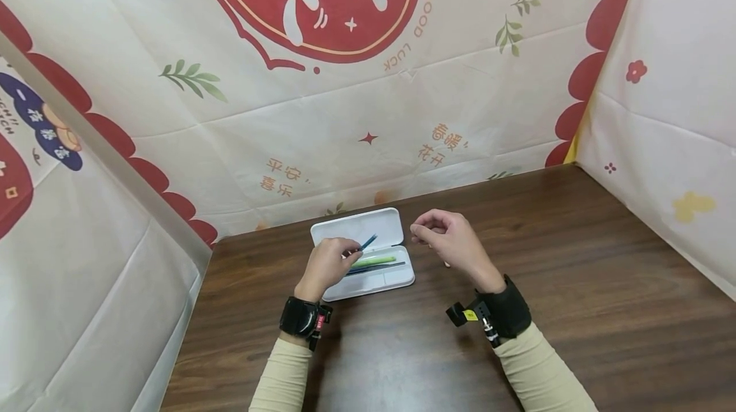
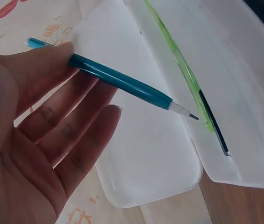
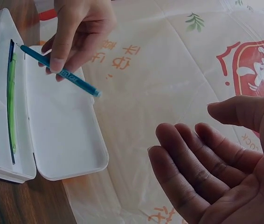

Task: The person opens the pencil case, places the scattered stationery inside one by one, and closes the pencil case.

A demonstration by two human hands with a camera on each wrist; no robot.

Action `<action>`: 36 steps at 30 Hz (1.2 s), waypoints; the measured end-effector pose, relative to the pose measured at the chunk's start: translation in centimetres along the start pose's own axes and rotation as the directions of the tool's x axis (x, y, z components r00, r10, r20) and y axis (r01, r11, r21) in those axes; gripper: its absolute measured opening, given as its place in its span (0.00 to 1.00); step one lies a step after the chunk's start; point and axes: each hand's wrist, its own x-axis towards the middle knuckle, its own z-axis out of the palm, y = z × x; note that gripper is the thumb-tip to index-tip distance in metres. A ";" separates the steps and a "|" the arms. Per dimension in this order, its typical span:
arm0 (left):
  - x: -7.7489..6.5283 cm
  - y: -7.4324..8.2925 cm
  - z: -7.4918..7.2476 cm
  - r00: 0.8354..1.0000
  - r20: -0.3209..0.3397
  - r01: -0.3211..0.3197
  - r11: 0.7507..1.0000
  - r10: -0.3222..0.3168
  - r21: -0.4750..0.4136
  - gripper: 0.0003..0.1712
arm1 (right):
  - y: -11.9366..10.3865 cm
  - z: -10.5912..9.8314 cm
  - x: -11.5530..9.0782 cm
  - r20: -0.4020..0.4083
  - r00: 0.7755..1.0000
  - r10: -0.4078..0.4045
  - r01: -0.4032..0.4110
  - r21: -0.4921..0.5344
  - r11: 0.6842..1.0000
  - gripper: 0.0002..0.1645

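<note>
My left hand (image 1: pixel 328 265) pinches a teal pencil (image 2: pixel 122 83) between thumb and fingers, above the open white pencil case (image 1: pixel 384 281). In the left wrist view the pencil's white collar and dark point face right, over the case. Inside the case lie a green pen (image 3: pixel 12 102) and a thin dark stick (image 2: pixel 213 122), side by side. My right hand (image 1: pixel 457 244) hovers right of the case, fingers loosely bent and apart from the thumb, holding nothing. In the right wrist view its palm (image 3: pixel 230 191) is bare.
The case's lid (image 1: pixel 356 227) is raised at the back, near the printed cloth wall (image 1: pixel 345 144). A small pale item (image 1: pixel 447 264) sits on the brown table (image 1: pixel 575 259) under my right hand, mostly hidden. Cloth panels also stand at left and right.
</note>
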 end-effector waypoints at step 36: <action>0.2 0.1 1.6 0.995 0.090 0.029 0.996 -0.037 0.086 0.03 | 0.0 0.0 -0.1 0.035 0.999 -0.027 0.026 0.026 0.999 0.09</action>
